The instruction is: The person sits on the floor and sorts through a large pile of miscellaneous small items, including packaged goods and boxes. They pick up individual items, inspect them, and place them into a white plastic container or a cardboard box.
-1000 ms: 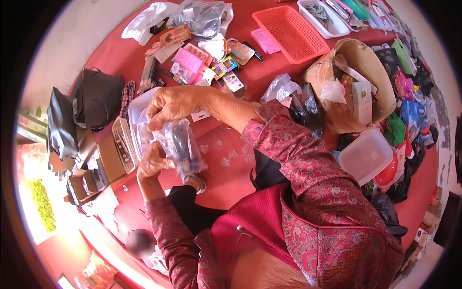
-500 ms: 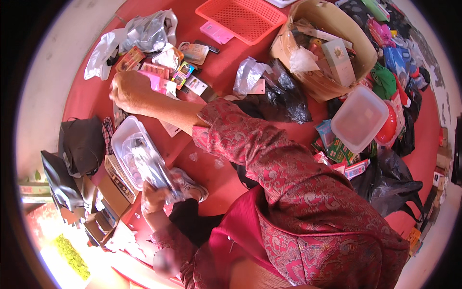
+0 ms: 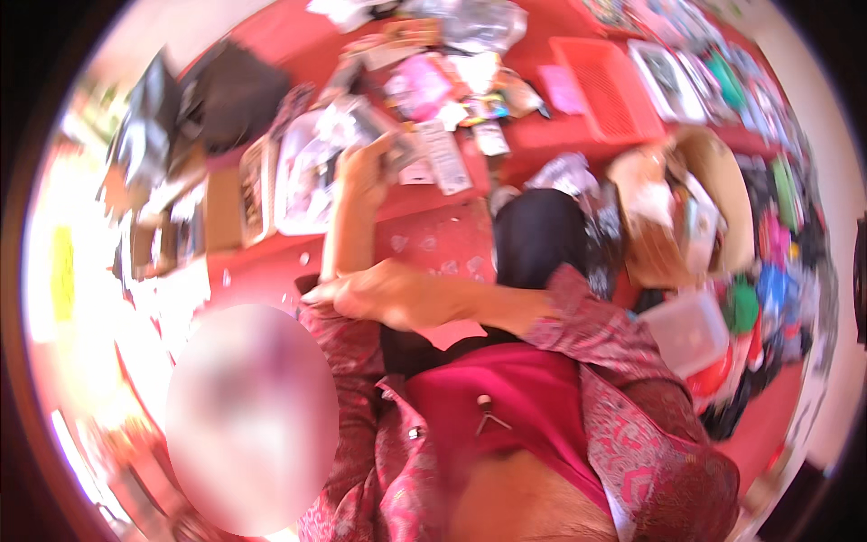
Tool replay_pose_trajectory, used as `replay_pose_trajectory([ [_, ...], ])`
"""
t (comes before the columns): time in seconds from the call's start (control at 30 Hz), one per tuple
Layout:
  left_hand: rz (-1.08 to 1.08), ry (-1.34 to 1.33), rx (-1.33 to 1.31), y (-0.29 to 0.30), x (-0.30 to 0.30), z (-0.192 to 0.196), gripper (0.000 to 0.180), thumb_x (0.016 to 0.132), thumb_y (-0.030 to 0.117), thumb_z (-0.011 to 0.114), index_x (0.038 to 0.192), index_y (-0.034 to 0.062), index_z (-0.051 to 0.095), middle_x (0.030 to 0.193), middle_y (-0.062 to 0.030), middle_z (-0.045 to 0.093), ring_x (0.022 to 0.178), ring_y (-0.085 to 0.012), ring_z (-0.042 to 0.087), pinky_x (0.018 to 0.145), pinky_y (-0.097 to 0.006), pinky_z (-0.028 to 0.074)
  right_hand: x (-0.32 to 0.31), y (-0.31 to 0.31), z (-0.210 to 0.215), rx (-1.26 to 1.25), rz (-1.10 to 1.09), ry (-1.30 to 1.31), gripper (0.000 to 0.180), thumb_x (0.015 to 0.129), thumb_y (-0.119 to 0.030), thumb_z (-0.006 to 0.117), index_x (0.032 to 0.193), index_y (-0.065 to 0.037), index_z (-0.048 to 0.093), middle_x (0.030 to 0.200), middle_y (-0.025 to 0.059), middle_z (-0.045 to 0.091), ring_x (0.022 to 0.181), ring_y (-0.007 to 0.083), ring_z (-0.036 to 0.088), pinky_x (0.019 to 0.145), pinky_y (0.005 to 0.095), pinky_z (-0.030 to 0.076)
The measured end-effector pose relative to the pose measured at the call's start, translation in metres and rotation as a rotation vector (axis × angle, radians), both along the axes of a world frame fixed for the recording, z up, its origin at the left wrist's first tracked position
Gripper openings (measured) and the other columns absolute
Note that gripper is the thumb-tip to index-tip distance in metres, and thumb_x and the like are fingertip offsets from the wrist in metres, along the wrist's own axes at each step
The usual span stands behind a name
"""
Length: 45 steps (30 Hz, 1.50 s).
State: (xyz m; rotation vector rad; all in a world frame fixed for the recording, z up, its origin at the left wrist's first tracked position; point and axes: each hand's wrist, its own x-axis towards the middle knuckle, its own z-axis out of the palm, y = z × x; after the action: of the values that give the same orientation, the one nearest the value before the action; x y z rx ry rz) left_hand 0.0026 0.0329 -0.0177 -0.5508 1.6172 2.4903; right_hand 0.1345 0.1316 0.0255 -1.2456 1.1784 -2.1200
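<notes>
Up top, left hand (image 3: 366, 167) grips a clear packet (image 3: 397, 154); right hand (image 3: 379, 294) bare.

The left hand (image 3: 366, 172), raised at upper centre, pinches a small packet (image 3: 402, 154) above the red tabletop (image 3: 433, 239); the right hand (image 3: 379, 294) rests on the left sleeve (image 3: 348, 348).

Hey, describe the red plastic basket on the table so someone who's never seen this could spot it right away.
On the cluttered red table, look to the far side, right of the pile of small packets. The red basket sits there, shallow and rectangular with mesh walls. Unlike the round tan basket nearer the person, it looks empty.
</notes>
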Motion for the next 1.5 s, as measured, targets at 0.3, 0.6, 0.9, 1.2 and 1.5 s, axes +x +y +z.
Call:
replay_pose_trajectory([
  [0.3,0.081,0.245,-0.177,-0.009,0.027,0.03,0.01,0.074,0.005,0.059,0.079,-0.0032,0.057,0.06,-0.0079,0.056,0.045,-0.0163,0.051,0.039,-0.028,0.038,-0.032,0.025,0.092,0.514,-1.12,1.145,0.058,0.087,-0.042,0.038,0.123,0.004,0.042,0.129,0.0215,0.038,0.124,0.0323,0.033,0.101,0.0408,0.024],
  [0.6,-0.249,0.149,0.068,-0.047,0.01,0.006,0.035,0.082,0.004,0.051,0.116,-0.001,0.048,0.104,-0.0129,0.058,0.095,-0.021,0.056,0.079,-0.031,0.048,-0.024,0.085,0.081,0.463,-0.861,0.288,0.018,0.085,-0.017,0.053,0.088,0.0,0.059,0.081,0.0103,0.062,0.079,0.0183,0.059,0.073,0.0296,0.045],
  [0.9,-0.274,0.18,0.424,-0.025,0.016,0.006,0.049,0.078,0.012,0.056,0.121,-0.0043,0.038,0.107,-0.0192,0.055,0.082,-0.0243,0.058,0.069,-0.039,0.051,-0.016,0.412,-0.064,1.553,-2.025,-0.05,0.039,0.072,-0.032,0.063,0.094,0.0,0.058,0.096,0.0206,0.059,0.086,0.0355,0.057,0.075,0.0396,0.046],
  [1.2,-0.339,0.057,0.499,0.007,0.022,0.009,0.053,0.076,0.003,0.052,0.125,-0.0042,0.034,0.122,-0.0164,0.047,0.112,-0.0301,0.047,0.082,-0.04,0.048,-0.04,0.437,-0.14,1.645,-1.84,-0.445,0.033,0.077,-0.032,0.054,0.081,-0.001,0.065,0.08,0.0228,0.062,0.081,0.0353,0.061,0.07,0.0444,0.047],
  [1.5,-0.475,0.116,0.518,0.012,0.019,0.009,0.044,0.076,0.005,0.053,0.117,-0.0024,0.04,0.114,-0.0219,0.05,0.088,-0.0245,0.059,0.069,-0.033,0.052,-0.076,0.422,-0.059,0.924,-2.284,-0.285,0.02,0.08,-0.017,0.054,0.091,0.0,0.055,0.088,0.0186,0.061,0.078,0.0317,0.06,0.071,0.0419,0.045],
])
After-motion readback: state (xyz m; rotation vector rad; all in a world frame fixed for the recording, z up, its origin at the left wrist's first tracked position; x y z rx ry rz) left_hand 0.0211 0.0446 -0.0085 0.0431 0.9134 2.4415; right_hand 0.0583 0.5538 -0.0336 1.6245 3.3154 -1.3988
